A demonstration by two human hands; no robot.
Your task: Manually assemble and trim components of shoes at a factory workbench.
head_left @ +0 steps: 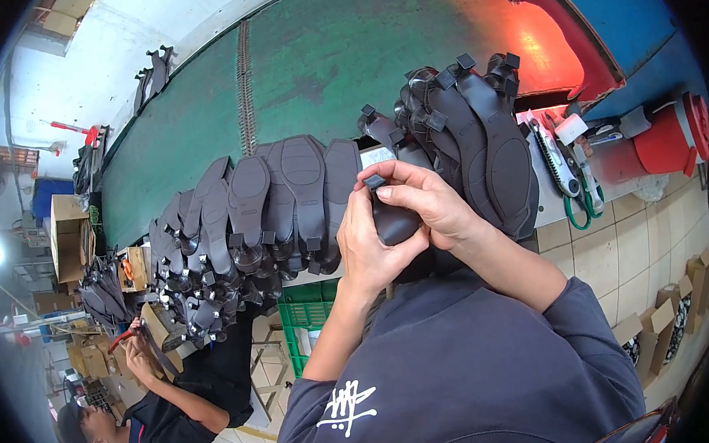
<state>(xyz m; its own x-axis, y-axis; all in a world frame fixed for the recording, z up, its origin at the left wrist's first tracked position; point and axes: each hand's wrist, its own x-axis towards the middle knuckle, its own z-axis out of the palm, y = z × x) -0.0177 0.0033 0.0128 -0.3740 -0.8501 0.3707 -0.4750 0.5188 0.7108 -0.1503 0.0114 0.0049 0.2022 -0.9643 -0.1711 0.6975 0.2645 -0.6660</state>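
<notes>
Both hands — left hand (370, 249), right hand (422, 201) — clamp a black shoe sole (392, 219), mostly hidden behind the fingers.

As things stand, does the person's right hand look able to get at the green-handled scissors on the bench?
Probably not at once: the right hand and left hand both grip a black shoe sole. Once it lets go, the scissors lie uncovered on that side, beyond the pile of soles.

Both hands, left hand (370, 249) and right hand (422, 201), grip a black shoe sole (393, 219) beside stacked soles (264, 203).
</notes>
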